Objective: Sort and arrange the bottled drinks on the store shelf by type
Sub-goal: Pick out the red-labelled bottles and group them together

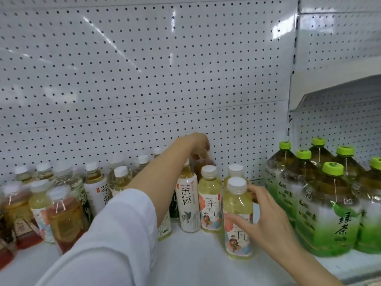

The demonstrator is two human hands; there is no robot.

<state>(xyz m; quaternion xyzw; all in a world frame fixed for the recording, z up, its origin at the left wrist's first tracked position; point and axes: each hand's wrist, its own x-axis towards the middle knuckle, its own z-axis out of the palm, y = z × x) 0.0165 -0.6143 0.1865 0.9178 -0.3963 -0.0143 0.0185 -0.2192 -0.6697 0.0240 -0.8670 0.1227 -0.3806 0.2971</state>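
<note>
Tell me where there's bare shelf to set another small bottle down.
Free: the front strip of the shelf, before the pale yellow bottle the right hand grips. Crowded: the small mixed bottles at left, the big green tea bottles at right.

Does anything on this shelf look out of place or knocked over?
Nothing is spilled or tipped. The odd part is the mixed small bottles at left: a reddish tea bottle stands among pale yellow ones, unlike the uniform large green tea bottles at right.
</note>
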